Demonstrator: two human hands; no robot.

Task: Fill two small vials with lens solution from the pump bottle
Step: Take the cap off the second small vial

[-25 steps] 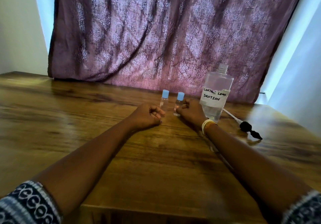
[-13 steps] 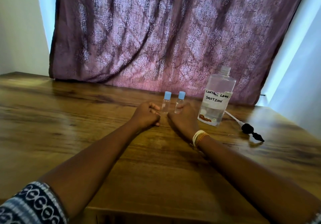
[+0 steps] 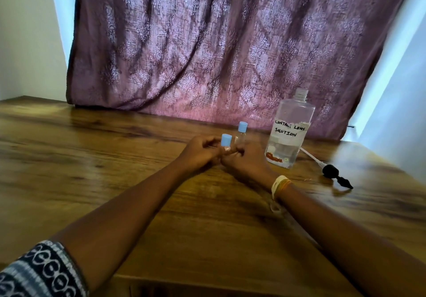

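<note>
Holding the nearer vial (image 3: 226,141) between curled fingers, the left hand (image 3: 200,152) has its grip closed low on the glass, so only the pale blue cap and a bit of the neck rise above it. The right hand (image 3: 245,162) presses in against that grip from the right, fingertips meeting the left fingers at the base of the same vial; whether the right fingers actually pinch the glass or only rest against it cannot be told. The second vial (image 3: 241,135), also blue-capped, stands upright just behind and slightly right of the grip, close to the right-hand fingertips. Whether either vial stands on the bench (image 3: 115,181) cannot be told, since the fingers hide their bases. Further right of the grip stands the big clear bottle (image 3: 289,130), neck uncapped, with a handwritten label reading contact lens solution and a shallow layer of liquid at the bottom. Its black pump head (image 3: 335,177) lies on the wood beyond the bottle, thin white tube pointing back toward it. A pale and orange band (image 3: 280,185) circles the right wrist, and a patterned sleeve (image 3: 41,273) covers the left upper arm. A purple curtain (image 3: 219,43) hangs behind the bench
</note>
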